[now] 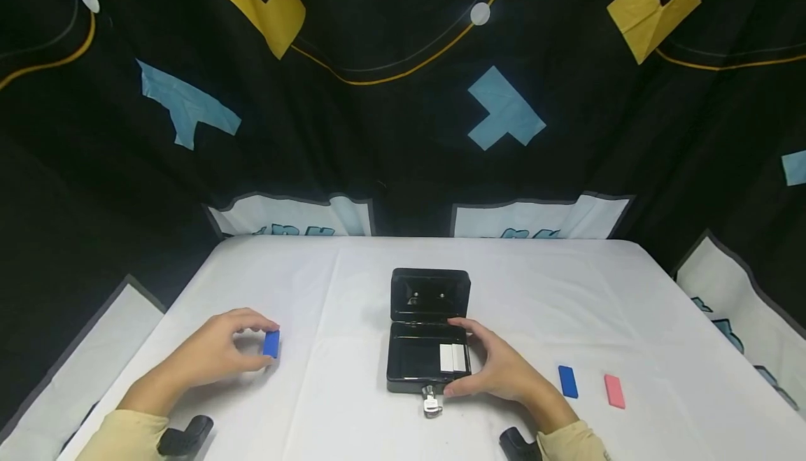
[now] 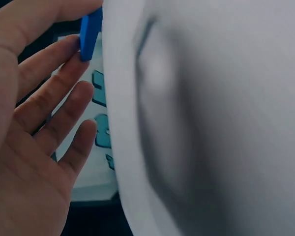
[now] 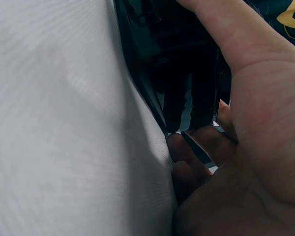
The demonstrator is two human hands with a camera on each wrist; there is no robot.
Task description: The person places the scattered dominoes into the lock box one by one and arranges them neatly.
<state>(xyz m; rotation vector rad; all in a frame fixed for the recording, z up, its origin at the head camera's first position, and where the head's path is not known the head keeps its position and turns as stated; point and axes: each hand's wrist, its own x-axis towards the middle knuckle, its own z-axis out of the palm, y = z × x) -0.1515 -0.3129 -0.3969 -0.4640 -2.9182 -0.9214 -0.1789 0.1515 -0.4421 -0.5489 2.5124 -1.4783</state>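
At the table's left, my left hand (image 1: 210, 352) pinches a small blue block (image 1: 271, 343) between thumb and fingertips. In the left wrist view that blue block (image 2: 91, 34) shows at the top, with the other fingers spread below it. A small black cash box (image 1: 412, 357) stands mid-table, its lid (image 1: 430, 295) raised. White blocks (image 1: 453, 358) lie side by side in its right part. A key with a tag (image 1: 431, 405) hangs at its front lock. My right hand (image 1: 504, 373) grips the box's right side, thumb at the front corner and fingers further back.
Right of my right hand, another blue block (image 1: 568, 382) and a pink block (image 1: 614, 391) lie apart on the white-covered table (image 1: 352, 419). A dark curtain (image 1: 403, 139) with yellow and light-blue shapes hangs behind the table.
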